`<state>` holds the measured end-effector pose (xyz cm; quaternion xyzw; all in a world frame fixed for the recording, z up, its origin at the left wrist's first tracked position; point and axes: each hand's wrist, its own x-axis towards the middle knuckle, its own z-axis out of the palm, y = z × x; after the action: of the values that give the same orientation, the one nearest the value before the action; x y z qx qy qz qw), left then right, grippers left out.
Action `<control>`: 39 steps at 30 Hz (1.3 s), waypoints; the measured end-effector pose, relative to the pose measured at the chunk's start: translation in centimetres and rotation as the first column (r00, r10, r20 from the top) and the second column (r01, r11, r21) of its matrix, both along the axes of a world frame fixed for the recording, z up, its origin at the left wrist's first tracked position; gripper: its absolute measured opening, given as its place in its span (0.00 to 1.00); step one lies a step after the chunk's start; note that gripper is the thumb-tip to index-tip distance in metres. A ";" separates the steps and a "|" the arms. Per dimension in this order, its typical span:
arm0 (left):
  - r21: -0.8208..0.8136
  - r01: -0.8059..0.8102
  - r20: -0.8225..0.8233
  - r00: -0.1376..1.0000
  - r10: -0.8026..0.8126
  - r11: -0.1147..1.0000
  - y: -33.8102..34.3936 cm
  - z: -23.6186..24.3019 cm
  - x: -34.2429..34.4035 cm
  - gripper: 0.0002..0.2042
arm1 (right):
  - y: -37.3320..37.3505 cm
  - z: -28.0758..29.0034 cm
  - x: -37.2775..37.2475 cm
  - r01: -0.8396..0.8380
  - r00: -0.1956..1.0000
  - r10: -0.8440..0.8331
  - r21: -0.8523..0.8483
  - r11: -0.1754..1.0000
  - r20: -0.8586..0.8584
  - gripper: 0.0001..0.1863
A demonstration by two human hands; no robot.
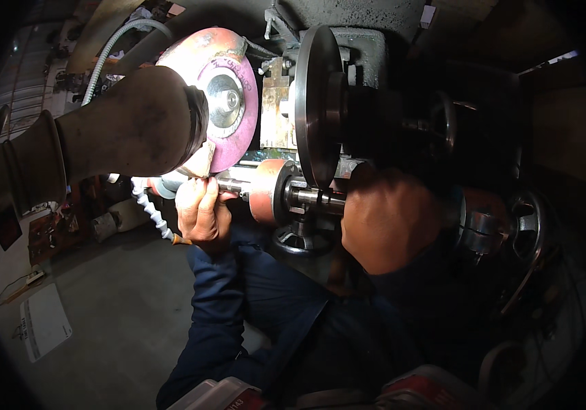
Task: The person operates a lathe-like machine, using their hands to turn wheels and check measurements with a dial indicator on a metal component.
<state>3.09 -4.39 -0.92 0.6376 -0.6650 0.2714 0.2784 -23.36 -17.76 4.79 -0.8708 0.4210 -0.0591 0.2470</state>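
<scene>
My left hand (203, 213) is closed, its fingertips pinched at the end of a steel shaft (233, 185), just below a pink grinding wheel (242, 140). A red round collar (263, 194) sits at the shaft's right. Further right, a slotted steel spindle (317, 198) leads to my right hand (392, 222). The back of that hand faces up in shadow and its fingers are hidden, so its grip does not show. A large dark steel disc (315, 106) stands upright above the spindle.
A lamp with a wide grey housing (125, 123) crosses the left side and lights the wheel and its red guard (201, 44). A segmented white coolant hose (153, 212) hangs below. Handwheels (529, 229) stand at right, and another handwheel (300, 240) sits under the spindle.
</scene>
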 end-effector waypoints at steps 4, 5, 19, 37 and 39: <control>0.005 -0.007 0.013 1.000 0.007 1.000 0.0 0.1 0.0 0.16 | 0.2 -0.2 0.1 0.035 0.999 -0.035 0.010 0.999 -0.024 0.09; 0.004 -0.007 0.013 1.000 0.007 1.000 0.0 0.2 0.0 0.16 | 0.2 -0.2 0.1 0.038 0.999 -0.038 0.002 0.999 -0.025 0.08; 0.025 -0.010 -0.013 1.000 0.010 1.000 -0.1 0.6 -0.2 0.16 | 0.0 0.9 0.2 -0.004 0.995 0.001 -0.031 1.000 -0.096 0.08; 0.008 -0.040 -0.039 0.998 0.040 0.999 0.1 -0.2 0.1 0.16 | 0.2 -0.6 0.2 0.058 0.998 -0.057 0.036 0.998 -0.014 0.09; -0.005 -0.059 -0.033 0.998 0.059 0.998 0.5 -0.4 0.1 0.16 | 0.2 -0.7 0.0 0.046 0.999 -0.046 0.015 0.999 0.019 0.09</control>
<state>3.20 -3.93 -1.31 0.6605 -0.6406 0.2711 0.2828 -23.32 -17.61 4.11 -0.8585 0.4388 -0.0699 0.2559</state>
